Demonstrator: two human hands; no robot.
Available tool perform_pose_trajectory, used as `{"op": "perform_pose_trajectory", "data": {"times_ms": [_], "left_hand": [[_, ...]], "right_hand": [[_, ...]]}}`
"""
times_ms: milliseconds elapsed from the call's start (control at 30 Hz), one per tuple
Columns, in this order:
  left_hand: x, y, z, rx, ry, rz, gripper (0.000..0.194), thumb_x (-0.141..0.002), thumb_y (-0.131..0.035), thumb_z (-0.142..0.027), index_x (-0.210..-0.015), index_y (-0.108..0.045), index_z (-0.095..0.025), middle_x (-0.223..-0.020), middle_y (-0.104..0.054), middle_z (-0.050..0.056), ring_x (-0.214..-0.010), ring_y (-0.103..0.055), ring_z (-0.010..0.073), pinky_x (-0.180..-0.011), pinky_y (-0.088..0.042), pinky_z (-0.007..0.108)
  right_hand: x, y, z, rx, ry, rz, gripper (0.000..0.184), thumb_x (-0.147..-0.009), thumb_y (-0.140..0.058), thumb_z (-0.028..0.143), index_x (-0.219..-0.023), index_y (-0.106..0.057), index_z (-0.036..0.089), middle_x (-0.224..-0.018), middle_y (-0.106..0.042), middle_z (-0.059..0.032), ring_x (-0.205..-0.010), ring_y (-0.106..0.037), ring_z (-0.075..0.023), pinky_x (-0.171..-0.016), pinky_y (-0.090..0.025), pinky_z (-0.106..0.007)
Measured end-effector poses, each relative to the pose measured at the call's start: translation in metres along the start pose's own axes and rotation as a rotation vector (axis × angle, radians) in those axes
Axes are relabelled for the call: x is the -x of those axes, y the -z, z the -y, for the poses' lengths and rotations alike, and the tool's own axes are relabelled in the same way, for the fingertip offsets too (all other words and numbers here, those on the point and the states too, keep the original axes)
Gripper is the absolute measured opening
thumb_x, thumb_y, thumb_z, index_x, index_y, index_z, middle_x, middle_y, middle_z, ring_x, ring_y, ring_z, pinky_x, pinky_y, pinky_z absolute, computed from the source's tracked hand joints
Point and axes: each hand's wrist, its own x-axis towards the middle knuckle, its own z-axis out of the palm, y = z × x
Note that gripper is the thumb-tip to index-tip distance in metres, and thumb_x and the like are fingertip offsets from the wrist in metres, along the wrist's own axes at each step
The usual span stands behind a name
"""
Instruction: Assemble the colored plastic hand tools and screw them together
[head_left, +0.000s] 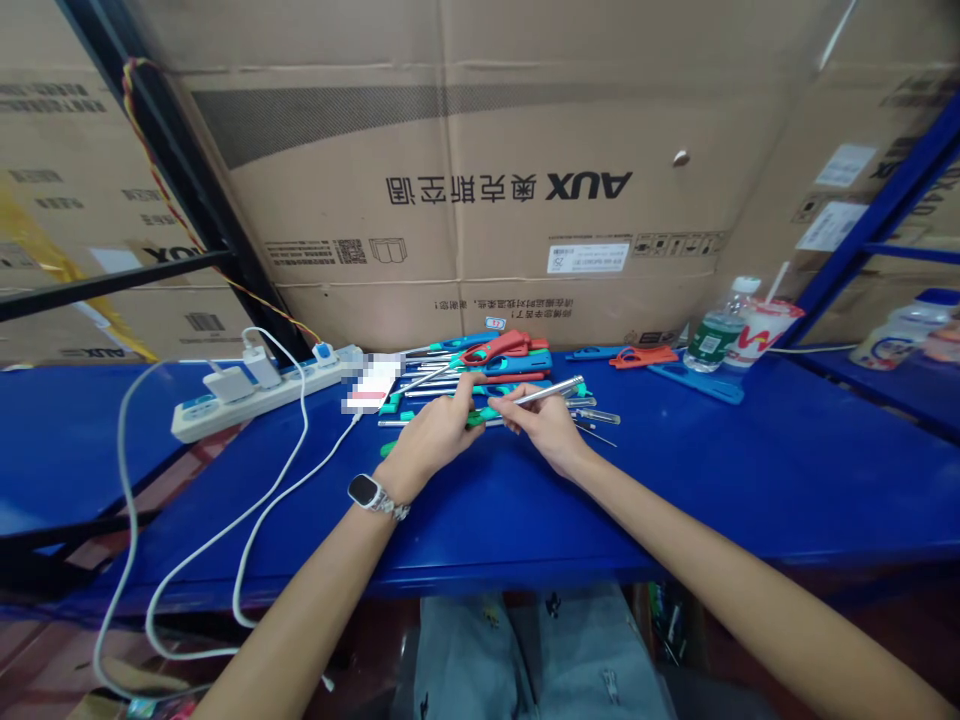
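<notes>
Over the front of a pile of long tools, my two hands work close together. My left hand (442,425) has its fingers closed on the green end (480,415) of a slim silver tube (553,390), with the index finger stretched along the pile. My right hand (549,425) pinches the same tube near the green end, and its silver length points up to the right. Beneath and behind lie several silver rods and coloured handles, among them a red handle (504,347) with an opening in it. Clear-handled screwdrivers (596,416) lie just right of my right hand.
A white power strip (259,397) with plugs and loose cables stands left, near a phone (375,382). Orange (643,357) and blue handles (697,383) lie right, before a water bottle (720,330) and a drink cup (761,335). A large carton (487,130) stands behind.
</notes>
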Motion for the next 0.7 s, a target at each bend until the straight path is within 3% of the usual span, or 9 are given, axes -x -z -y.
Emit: {"op": "perform_pose_trajectory", "data": {"times_ms": [500,700], "left_hand": [[-0.001,0.002,-0.015,-0.146,0.066,-0.017,0.051,-0.093,-0.062,-0.019,-0.141,-0.042,-0.018,-0.087,-0.077,0.012,-0.083,-0.077,0.0331,-0.063,-0.052,0.031],[0.0,-0.004,-0.009,-0.06,0.02,-0.101,0.045,-0.091,-0.06,-0.016,-0.134,-0.048,-0.021,-0.095,-0.078,0.009,-0.083,-0.076,0.0283,-0.065,-0.051,0.029]], "right_hand": [[-0.002,-0.022,-0.004,-0.01,0.0,-0.014,0.05,-0.068,-0.08,0.065,-0.066,-0.052,0.024,-0.053,-0.05,0.0042,-0.05,-0.044,-0.013,-0.052,-0.038,-0.029],[-0.001,-0.026,-0.001,0.013,0.07,-0.006,0.049,-0.071,-0.075,0.067,-0.07,-0.052,0.024,-0.061,-0.05,0.0036,-0.057,-0.047,-0.0139,-0.055,-0.04,-0.028]]}}
